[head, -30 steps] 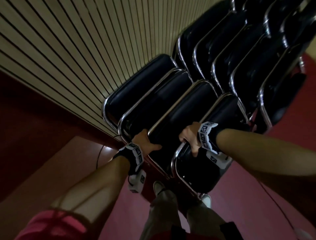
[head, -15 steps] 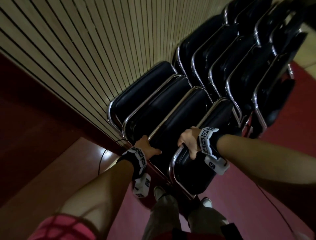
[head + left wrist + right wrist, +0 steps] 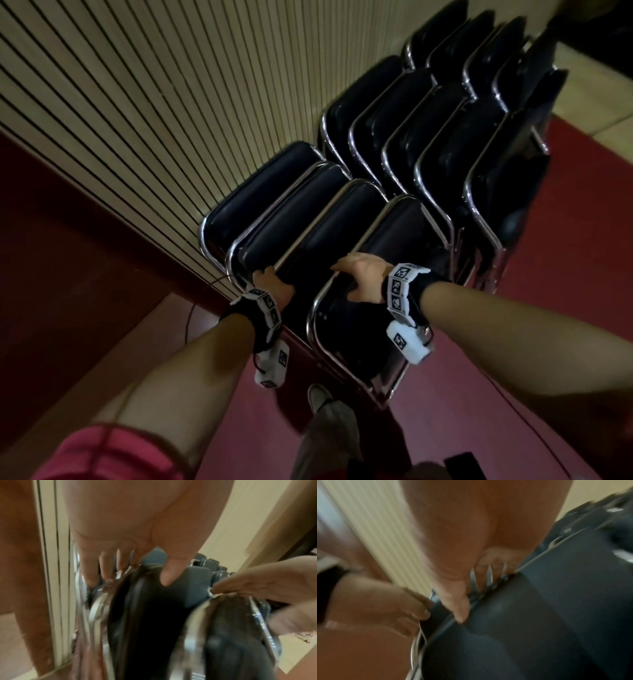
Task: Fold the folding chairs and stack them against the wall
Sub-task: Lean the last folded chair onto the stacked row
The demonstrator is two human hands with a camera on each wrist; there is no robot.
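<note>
Four folded chairs (image 3: pixel 291 212) lean stacked against the slatted wall (image 3: pixel 171 102). Right hand (image 3: pixel 363 281) grips the outermost chair's (image 3: pixel 387 267) chrome frame; left hand (image 3: pixel 274 286) clasps the third chair's (image 3: pixel 329 240) frame beside it.

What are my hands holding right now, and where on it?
Each holds a different folded chair by its chrome top rail. The right hand grips the outermost chair; the left hand grips the next chair in the stack.
</note>
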